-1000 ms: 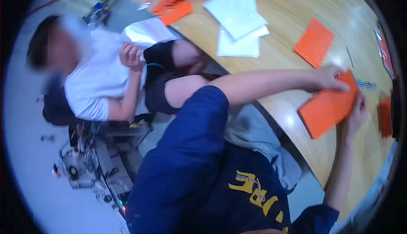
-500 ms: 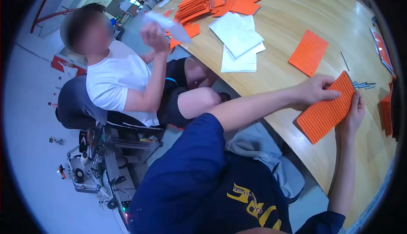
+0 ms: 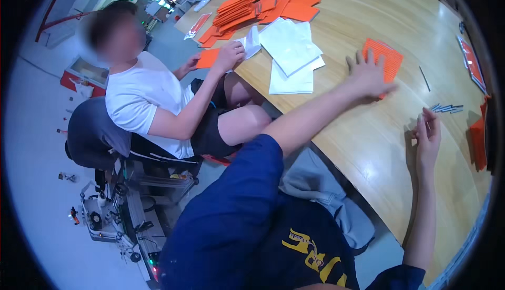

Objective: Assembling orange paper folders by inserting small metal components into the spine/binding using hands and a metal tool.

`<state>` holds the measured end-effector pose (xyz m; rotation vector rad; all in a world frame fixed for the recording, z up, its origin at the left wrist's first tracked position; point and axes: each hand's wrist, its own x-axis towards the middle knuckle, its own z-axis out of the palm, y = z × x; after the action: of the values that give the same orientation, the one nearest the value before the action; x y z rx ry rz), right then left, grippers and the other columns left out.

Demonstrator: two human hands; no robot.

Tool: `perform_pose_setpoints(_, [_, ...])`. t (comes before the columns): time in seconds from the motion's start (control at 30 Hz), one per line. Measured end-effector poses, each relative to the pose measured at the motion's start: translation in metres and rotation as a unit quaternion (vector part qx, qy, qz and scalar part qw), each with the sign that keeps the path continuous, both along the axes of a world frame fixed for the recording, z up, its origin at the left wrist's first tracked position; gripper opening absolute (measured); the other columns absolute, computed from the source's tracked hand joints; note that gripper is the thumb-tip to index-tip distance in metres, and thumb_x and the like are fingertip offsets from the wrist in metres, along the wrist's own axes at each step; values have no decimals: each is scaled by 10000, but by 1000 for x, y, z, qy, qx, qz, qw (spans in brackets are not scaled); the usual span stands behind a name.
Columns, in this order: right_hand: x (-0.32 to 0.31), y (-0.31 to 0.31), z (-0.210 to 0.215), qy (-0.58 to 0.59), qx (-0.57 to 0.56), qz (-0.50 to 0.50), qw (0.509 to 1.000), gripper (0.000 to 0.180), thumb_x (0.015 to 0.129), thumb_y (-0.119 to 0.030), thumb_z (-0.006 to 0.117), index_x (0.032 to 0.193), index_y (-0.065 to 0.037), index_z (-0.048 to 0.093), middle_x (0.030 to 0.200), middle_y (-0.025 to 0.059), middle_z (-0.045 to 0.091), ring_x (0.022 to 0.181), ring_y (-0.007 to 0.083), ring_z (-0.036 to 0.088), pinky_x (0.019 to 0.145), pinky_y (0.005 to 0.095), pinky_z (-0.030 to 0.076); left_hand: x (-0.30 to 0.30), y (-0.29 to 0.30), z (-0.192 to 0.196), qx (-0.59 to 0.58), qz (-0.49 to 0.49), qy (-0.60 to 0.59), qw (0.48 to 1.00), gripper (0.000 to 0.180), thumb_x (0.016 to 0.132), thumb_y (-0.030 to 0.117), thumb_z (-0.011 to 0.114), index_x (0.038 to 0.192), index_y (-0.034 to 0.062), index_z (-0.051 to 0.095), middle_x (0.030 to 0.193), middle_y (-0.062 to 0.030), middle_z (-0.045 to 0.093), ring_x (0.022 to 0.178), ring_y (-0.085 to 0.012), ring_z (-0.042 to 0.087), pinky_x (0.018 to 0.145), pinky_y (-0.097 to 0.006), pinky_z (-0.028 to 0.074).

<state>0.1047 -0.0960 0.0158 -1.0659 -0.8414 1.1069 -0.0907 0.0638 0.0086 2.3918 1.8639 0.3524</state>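
The wooden table (image 3: pixel 363 148) fills much of the right half, its near edge slanting down to the right; the wood between the two hands gives room for sideways moves. A co-worker (image 3: pixel 150 98) sits to the left, near the orange pile (image 3: pixel 242 11) and the overlapping white packets (image 3: pixel 292 45), so that side looks tighter. The left hand (image 3: pixel 365 77) is spread, gripping nothing, over a ribbed orange sheet (image 3: pixel 392 66) lying flat on the table, perhaps with another beneath it. The step in hand seems to be setting down or taking up a sheet; the next move probably calls for either lifting away cleanly or closing fingers on the sheet's edge. The right hand (image 3: pixel 428 132) has bent fingers; I cannot tell whether it pinches anything. Beyond it lie a thin rod (image 3: pixel 424 78) and, just beside the fingertips, shorter metal rods (image 3: pixel 447 108)
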Motion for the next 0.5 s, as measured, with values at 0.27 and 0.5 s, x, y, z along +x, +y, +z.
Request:
perform_pose_setpoints(0.27, [1,0,-15,-123,12,100,987,206,1017,-103,567,1210,-31,579,933,28,541,813,101,490,734,233,425,0,1,15,-39,-41,29,998,700,864,482,625,1484,205,454,1498,-204,427,1267,-480,462,1004,-636,411])
perform_pose_setpoints(0.5, [-1,3,-11,-212,30,75,974,196,996,-63,554,1185,-29,597,980,53,595,827,118,528,738,232,439,-32,99,-15,82,-36,-72,993,565,851,451,599,1364,214,608,1344,-103,609,1190,-381,577,972,-473,500])
